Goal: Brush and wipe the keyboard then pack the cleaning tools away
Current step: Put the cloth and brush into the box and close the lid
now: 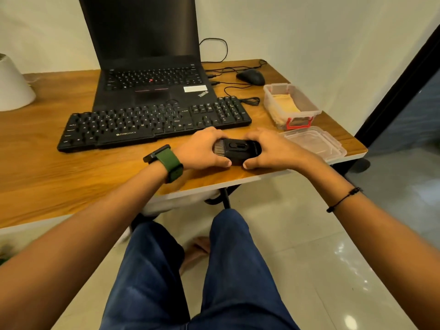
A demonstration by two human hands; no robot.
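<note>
While both hands, left hand and right hand, grip the brush just before the keyboard, brushing seems unstarted; next, carry bristles onto keys.

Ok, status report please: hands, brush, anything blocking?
Both hands, left hand and right hand, grip the black brush over the table edge. Keyboard just beyond, unobstructed. Box open, cloth inside.

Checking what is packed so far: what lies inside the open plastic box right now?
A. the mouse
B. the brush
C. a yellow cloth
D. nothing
C: a yellow cloth lies in the plastic box, while both hands hold the brush at the desk edge.
</note>
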